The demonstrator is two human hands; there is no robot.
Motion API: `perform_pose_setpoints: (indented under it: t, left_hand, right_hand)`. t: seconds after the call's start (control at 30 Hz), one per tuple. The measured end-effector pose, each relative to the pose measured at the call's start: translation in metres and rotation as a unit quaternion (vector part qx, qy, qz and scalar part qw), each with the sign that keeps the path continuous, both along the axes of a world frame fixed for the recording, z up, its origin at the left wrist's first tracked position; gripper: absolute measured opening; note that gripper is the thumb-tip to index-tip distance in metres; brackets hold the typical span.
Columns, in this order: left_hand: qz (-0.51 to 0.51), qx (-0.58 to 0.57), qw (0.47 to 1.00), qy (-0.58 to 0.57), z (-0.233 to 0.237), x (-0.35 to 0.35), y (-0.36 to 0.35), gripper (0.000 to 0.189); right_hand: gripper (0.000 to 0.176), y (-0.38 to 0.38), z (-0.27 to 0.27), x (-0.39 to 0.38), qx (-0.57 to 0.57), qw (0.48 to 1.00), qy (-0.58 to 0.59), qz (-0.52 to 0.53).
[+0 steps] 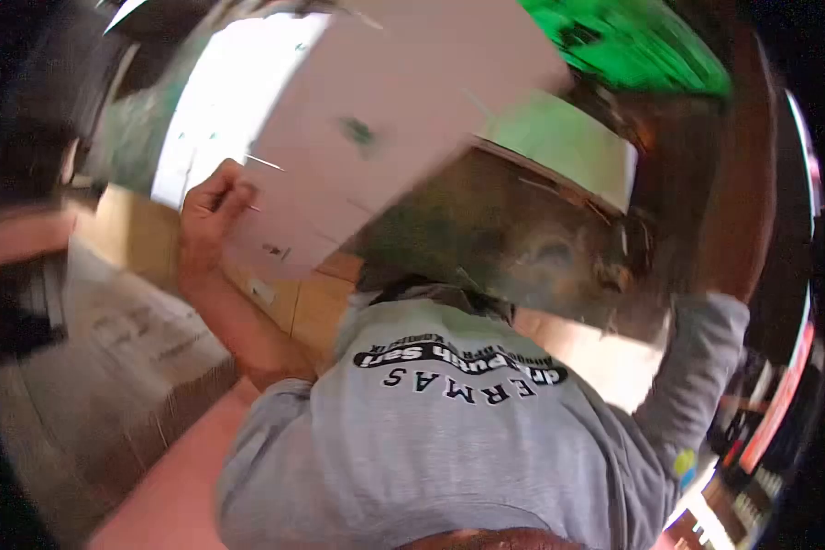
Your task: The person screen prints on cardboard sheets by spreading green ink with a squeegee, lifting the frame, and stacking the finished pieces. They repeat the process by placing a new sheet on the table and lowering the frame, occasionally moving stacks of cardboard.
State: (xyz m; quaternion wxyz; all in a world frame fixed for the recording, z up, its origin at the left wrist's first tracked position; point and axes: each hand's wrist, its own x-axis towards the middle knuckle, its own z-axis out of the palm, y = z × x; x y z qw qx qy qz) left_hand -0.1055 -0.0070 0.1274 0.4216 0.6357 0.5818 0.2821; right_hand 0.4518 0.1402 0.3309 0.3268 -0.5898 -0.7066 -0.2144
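A large, flat, pale pinkish sheet (pixel 385 101) slants across the upper middle of the view, with a blurred green mark on it. My left hand (pixel 215 206) is closed at its lower left edge, the fingers curled over that edge. Thin light streaks show on the sheet close to these fingers. On the right my right forearm (pixel 742 202) reaches up towards the top of the view; it is dark and blurred, and the hand at its end is out of sight.
A bright green object (pixel 632 46) fills the top right, above a pale box-like piece (pixel 564 147). At the left lies a whitish printed sack or sheet (pixel 137 321). Tan cardboard-like surfaces (pixel 316 307) show beyond my grey shirt. Motion blurs much of the surroundings.
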Motion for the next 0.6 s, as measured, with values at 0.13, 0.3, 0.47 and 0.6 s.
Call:
perform_pose_setpoints:
  t: [0.13,0.3,0.47,0.6]
  left_hand:
    - [0.287,0.121,0.828,-0.467,-0.014,-0.033,-0.007,0.02]
    - [0.301,0.241,0.836,-0.391,-0.097,-0.081,0.083,0.02]
    - [0.483,0.127,0.576,-0.647,-0.101,-0.013,0.177,0.025]
    - [0.595,0.077,0.505,-0.62,-0.1,0.017,0.224,0.024]
  right_hand:
    - [0.054,0.017,0.009,0.025,0.0,0.995,-0.102,-0.022]
    - [0.057,0.034,0.001,0.057,-0.002,0.962,-0.266,-0.057]
    - [0.062,0.041,-0.009,0.094,0.004,0.902,-0.423,-0.08]
    - [0.067,0.04,-0.008,0.108,0.023,0.867,-0.49,-0.084]
